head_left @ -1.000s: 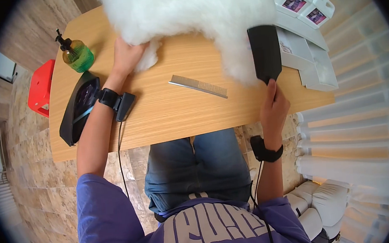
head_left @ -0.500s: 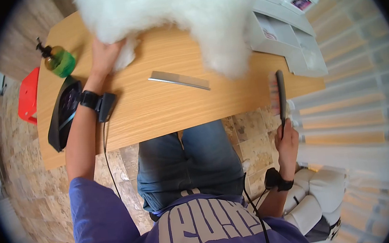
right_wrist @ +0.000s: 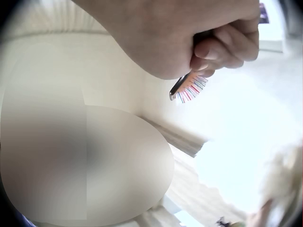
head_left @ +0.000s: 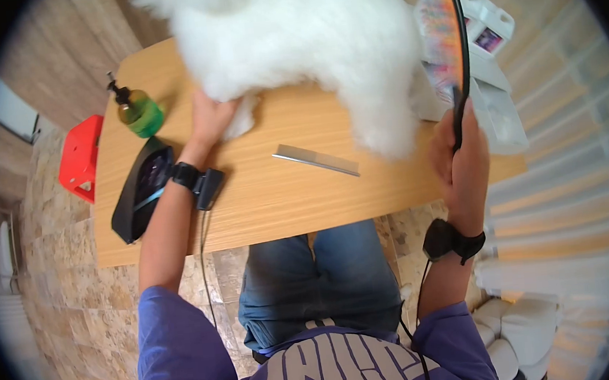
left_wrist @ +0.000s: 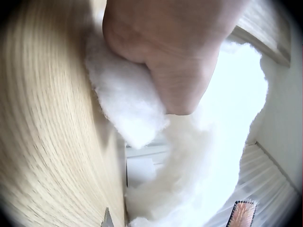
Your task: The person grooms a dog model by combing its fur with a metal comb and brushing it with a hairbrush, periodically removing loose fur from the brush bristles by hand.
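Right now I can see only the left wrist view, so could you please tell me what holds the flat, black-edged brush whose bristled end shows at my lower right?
Observer: The person's right hand grips that brush by its handle.
Operator: Thank you; is there any container that I am missing?
Observer: Yes, an open, elongated black case lies on the pale wooden table, beside the left forearm.
Operator: Does anything stand just past that case, please?
Observer: A see-through green-and-amber bottle with a black pump stands there, upright.
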`<state>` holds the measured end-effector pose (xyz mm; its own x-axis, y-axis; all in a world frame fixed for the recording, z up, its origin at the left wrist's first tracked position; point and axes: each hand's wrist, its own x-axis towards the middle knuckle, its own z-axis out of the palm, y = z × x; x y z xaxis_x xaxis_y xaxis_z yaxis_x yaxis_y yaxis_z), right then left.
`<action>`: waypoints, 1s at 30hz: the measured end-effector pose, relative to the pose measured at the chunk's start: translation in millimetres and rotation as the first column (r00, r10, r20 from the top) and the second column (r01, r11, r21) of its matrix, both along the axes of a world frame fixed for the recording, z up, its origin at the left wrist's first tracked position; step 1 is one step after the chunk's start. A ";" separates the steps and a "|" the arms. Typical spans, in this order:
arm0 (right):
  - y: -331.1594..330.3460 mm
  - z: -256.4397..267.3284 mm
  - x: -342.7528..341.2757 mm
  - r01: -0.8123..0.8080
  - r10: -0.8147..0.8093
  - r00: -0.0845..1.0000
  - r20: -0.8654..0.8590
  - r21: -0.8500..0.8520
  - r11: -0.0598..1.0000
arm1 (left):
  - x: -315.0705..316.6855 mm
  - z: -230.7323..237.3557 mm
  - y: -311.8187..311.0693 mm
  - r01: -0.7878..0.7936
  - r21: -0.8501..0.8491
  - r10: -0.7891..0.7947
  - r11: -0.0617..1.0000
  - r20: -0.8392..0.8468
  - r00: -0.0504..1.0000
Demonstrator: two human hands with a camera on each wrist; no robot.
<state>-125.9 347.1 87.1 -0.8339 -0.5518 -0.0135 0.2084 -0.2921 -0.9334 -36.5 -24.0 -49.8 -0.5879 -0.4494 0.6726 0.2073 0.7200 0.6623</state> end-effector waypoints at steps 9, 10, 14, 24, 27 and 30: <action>-58.7 -35.6 -23.0 0.681 -0.113 0.348 -0.931 0.168 0.713 | 1.0 5.3 4.4 0.018 0.010 -0.018 1.000 -0.013 1.000; -51.8 -48.8 -20.2 0.679 -0.104 0.349 -0.931 0.174 0.713 | 1.8 5.6 4.9 0.015 0.018 -0.015 1.000 -0.013 1.000; -9.6 -94.7 -12.9 0.745 -0.103 0.380 -0.919 0.238 0.624 | 5.8 8.9 5.6 0.026 0.103 -0.036 0.994 0.103 0.994; 94.1 -85.9 11.8 0.580 0.005 0.756 -0.655 0.672 0.461 | 5.2 8.0 7.0 0.057 0.044 -0.058 0.997 0.015 0.998; 108.1 -50.5 20.8 0.736 -0.001 0.649 -0.761 0.628 0.252 | 5.6 11.1 9.7 0.073 0.088 -0.074 0.993 0.015 0.997; 98.6 -5.1 29.3 0.816 -0.331 0.562 -0.758 0.441 0.375 | 6.2 9.2 7.5 0.072 0.074 -0.076 0.995 0.058 0.995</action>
<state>-96.6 445.7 82.0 -0.9205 0.0808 0.3824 -0.2503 0.6296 -0.7355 -30.3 -16.6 -40.6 -0.6602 -0.4491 0.6020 0.2158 0.6542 0.7248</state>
